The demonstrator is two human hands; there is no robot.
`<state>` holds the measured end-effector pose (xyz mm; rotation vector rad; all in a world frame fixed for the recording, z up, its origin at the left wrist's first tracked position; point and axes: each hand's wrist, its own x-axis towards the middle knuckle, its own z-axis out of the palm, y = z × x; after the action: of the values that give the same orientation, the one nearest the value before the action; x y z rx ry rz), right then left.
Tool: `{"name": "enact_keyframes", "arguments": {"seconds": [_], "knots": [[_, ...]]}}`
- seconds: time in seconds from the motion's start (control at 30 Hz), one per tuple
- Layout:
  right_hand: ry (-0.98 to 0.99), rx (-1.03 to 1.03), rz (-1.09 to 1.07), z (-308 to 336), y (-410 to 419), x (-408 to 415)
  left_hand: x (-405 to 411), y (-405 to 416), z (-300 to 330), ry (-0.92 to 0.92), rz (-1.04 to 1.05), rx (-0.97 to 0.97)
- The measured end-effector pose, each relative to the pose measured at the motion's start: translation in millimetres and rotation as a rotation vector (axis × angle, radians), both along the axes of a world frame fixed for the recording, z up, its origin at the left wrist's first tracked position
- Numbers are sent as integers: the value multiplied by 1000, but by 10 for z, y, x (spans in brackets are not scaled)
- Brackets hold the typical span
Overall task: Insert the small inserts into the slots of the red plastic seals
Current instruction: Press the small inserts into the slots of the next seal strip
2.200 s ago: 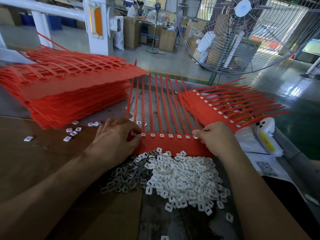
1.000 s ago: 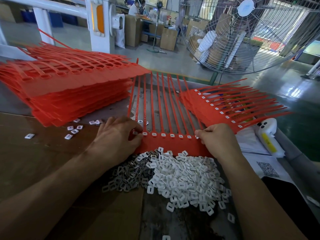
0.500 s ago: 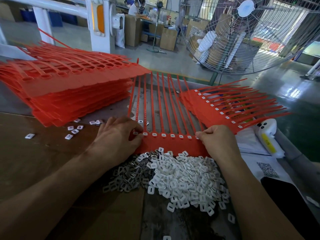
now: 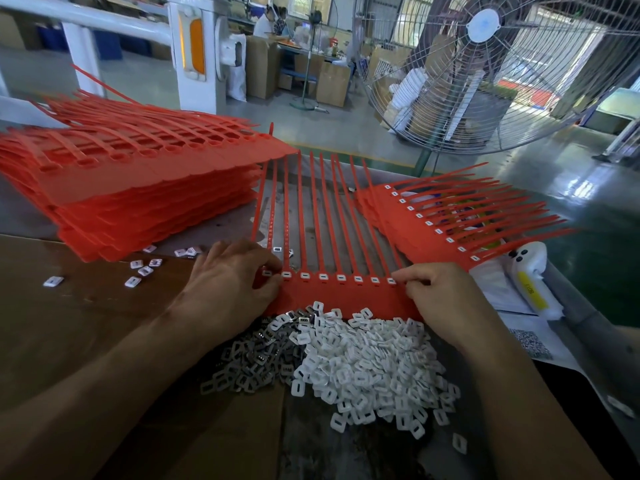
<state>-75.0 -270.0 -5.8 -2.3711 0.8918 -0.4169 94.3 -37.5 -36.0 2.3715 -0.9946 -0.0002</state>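
A red sheet of joined plastic seals (image 4: 341, 296) lies flat in front of me, its straps pointing away. White inserts sit in its row of slots. My left hand (image 4: 230, 284) grips the sheet's left end, thumb and fingers curled at the leftmost slot. My right hand (image 4: 440, 292) pinches the right end at the last slot, fingers curled. A heap of white inserts (image 4: 374, 368) lies just below the sheet, with a smaller heap of grey metal inserts (image 4: 256, 362) on its left.
A tall stack of red seal sheets (image 4: 138, 181) fills the left. A filled stack (image 4: 450, 223) lies at the right. Loose inserts (image 4: 138, 270) lie at the left. A white handheld device (image 4: 530, 275) and papers sit at the right edge. A large floor fan (image 4: 485, 64) stands beyond.
Both hands stay at the ends of the sheet; the fingers have shifted only slightly at the end slots. The sheet has not visibly moved.
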Motion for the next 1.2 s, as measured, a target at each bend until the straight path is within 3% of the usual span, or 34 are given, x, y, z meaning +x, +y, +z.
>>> {"name": "enact_keyframes", "arguments": {"seconds": [0.57,0.77,1.03,1.2], "knots": [[246,-297,0,66,169,80,5,-13,1,9,8,5],[249,-360,-31,11,225,93,11,-13,-16,1,9,11],[23,-58,12,-64,45,1,37,2,-26,-14,-17,15],[-41,-30,-13,-92,30,-11,30,0,-30,-19,-13,4]]}}
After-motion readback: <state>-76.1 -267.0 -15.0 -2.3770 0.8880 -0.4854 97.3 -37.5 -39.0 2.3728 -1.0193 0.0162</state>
